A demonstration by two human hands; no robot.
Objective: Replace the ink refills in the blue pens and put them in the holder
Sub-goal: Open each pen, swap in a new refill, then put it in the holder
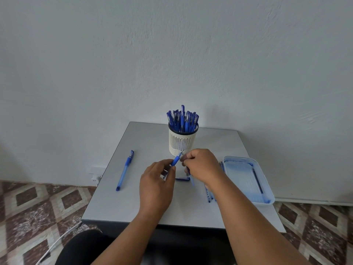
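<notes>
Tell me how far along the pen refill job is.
Mostly done, it seems: the holder is packed with blue pens. In hand: the left hand and right hand work on one pen. Left: a capped pen on the table.

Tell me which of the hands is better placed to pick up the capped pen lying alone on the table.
Left. The capped pen lies on the left hand's side, with bare table between them. The right hand sits farther off and would have to cross over the left.
</notes>
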